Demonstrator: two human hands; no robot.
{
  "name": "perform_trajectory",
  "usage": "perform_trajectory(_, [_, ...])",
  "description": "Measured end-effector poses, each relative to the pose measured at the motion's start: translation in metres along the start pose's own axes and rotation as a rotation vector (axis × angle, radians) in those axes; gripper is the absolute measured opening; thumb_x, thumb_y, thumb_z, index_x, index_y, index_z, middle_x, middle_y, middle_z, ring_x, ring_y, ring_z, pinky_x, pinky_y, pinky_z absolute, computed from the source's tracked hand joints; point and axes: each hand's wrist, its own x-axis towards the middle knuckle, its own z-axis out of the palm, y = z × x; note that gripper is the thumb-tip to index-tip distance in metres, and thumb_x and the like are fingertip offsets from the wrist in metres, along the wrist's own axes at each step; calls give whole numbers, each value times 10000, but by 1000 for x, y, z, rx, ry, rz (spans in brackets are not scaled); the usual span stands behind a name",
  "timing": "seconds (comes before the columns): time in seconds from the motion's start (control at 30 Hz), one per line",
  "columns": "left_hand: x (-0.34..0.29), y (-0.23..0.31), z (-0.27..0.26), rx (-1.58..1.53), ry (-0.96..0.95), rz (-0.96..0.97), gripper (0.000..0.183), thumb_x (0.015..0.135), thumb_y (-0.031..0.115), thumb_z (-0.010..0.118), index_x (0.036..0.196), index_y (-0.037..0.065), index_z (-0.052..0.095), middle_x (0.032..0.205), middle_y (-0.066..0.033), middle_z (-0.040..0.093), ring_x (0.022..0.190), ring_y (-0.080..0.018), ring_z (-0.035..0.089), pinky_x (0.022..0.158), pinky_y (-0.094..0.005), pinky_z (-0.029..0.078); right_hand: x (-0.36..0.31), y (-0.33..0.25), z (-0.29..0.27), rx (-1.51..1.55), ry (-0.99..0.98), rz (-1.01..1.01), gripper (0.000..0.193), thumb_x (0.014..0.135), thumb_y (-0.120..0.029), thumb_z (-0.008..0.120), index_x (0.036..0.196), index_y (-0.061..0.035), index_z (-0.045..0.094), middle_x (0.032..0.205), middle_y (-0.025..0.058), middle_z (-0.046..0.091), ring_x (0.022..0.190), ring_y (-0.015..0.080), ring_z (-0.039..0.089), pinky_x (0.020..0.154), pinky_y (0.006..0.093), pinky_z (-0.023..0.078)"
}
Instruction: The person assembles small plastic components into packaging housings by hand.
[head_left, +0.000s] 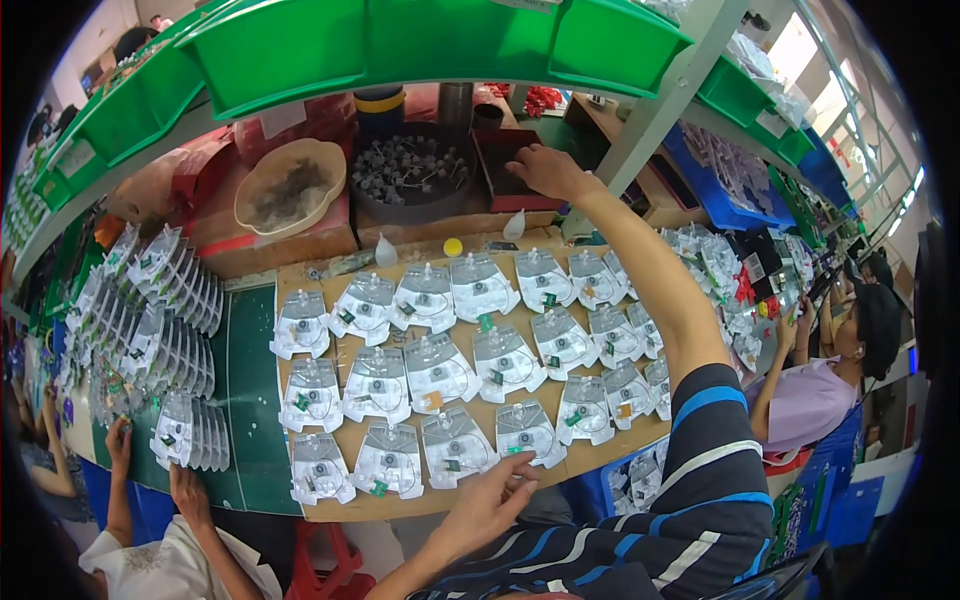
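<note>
Rows of clear plastic housings (382, 385) with small green or orange circuit boards and thin wires lie on a brown board (380, 507). My left hand (487, 505) is at the near edge of the board, by the lower part of one housing (530, 430). Its fingers are loosely bent and apart, with nothing seen in them. Stretched far forward, my right hand (550, 170) dips its curled fingertips into a dark red open box (495, 185). What those fingertips pinch, if anything, is too small to make out.
Left of the box stand a black round tray (400, 212) of small grey parts and a cream basin (243, 215). Green bins (450, 45) hang overhead; a white post (655, 115) rises right of my forearm. Stacked housings (160, 330) and a co-worker's hands (188, 490) are at left.
</note>
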Motion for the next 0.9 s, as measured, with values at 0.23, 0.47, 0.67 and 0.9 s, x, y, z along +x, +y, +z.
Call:
perform_trajectory(0.23, [7,5,0,10,-28,-66,416,948,78,577,1346,22,473,1082,-90,667,844,-112,620,746,-258,511,8,-10,8,155,-155,-73,444,992,-414,409,1007,-24,622,1014,199,655,1000,394,614,879,489,477])
perform_trajectory(0.47, [-6,-11,13,-102,-46,-50,434,965,87,562,1378,27,443,1116,-89,643,889,-117,604,780,-261,511,-10,-43,-8,377,-158,57,555,998,-504,334,1032,-40,638,1043,207,633,1065,387,576,930,469,449])
perform_trajectory(0.67, [-12,-6,15,-83,-37,-43,423,971,92,557,1372,14,450,1107,-90,641,846,-110,602,760,-253,516,-26,-53,-8,58,-44,23,601,978,-580,335,1006,-89,681,990,202,643,962,370,625,796,467,517])
perform_trajectory(0.9, [-14,-7,14,-180,-18,-70,409,975,103,556,1361,10,458,1079,-63,626,814,-97,568,731,-240,487,-8,-48,-4,264,-141,90,704,957,-642,319,895,-74,732,929,217,688,941,406,632,824,481,490])
